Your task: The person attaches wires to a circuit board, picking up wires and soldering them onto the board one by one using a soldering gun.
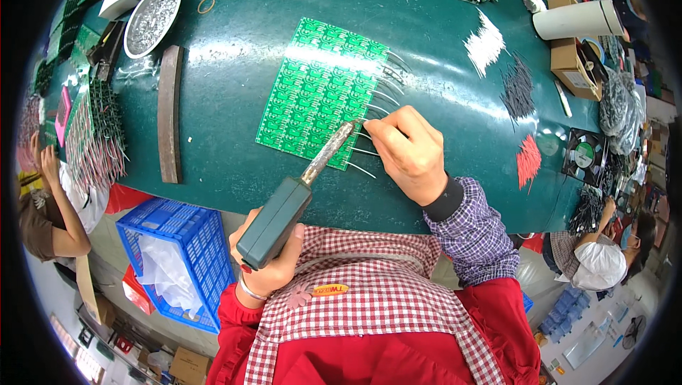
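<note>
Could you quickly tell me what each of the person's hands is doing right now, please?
Left hand: closed around the grey handle of the soldering iron.
Right hand: fingers pinched on a thin wire at the green circuit board panel's edge.

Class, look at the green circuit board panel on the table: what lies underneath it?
The green circuit board panel lies flat on the dark green table. Thin wires stick out along its right edge. Anything else beneath it is covered.

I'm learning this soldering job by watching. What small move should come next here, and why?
Probably touch the soldering iron tip to the joint: the left hand aims it at the green circuit board edge, where the right hand holds a wire.
</note>
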The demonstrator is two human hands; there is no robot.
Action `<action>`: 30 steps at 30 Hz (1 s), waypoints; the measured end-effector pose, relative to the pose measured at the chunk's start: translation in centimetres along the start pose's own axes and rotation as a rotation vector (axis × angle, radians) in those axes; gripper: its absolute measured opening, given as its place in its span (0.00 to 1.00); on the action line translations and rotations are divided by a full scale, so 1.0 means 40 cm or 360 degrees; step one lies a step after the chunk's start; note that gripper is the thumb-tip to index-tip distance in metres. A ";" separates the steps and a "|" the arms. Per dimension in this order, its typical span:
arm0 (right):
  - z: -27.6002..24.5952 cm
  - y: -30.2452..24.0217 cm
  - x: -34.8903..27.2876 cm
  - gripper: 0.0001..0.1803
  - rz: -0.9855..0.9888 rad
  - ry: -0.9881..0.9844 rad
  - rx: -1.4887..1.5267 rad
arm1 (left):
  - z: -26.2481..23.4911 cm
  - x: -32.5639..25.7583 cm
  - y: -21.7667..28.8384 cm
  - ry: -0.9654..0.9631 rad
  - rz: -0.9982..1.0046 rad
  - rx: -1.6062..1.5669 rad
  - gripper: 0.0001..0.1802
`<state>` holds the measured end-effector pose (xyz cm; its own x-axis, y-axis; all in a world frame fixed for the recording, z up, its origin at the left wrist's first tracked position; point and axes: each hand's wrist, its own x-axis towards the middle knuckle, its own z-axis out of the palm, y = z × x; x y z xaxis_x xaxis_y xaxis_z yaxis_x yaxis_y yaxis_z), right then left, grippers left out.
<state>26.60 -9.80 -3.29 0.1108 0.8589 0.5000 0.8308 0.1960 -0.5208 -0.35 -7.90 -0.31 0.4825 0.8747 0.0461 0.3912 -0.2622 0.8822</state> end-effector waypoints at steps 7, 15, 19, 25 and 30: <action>-0.004 0.000 -0.003 0.16 0.0041 -0.0053 0.0020 | 0.002 0.004 0.001 -0.0039 -0.0014 0.0004 0.12; 0.002 -0.001 0.000 0.12 0.0006 -0.0007 -0.0009 | -0.009 -0.014 -0.010 0.0110 -0.0131 -0.0052 0.13; 0.001 -0.003 0.002 0.11 0.0012 -0.0006 -0.0014 | -0.011 -0.013 -0.013 0.0105 -0.0110 0.0003 0.13; 0.000 -0.002 0.002 0.11 0.0011 -0.0015 -0.0021 | -0.040 0.024 -0.016 0.0269 0.0023 -0.0018 0.17; -0.005 -0.006 0.005 0.12 0.0012 -0.0014 0.0011 | -0.102 0.114 0.007 0.0969 0.0049 -0.0144 0.18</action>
<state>26.53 -9.76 -2.91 0.1122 0.8645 0.4900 0.8261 0.1929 -0.5294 -1.22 -2.32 2.06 -0.0521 0.9500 0.3079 0.3032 -0.2787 0.9113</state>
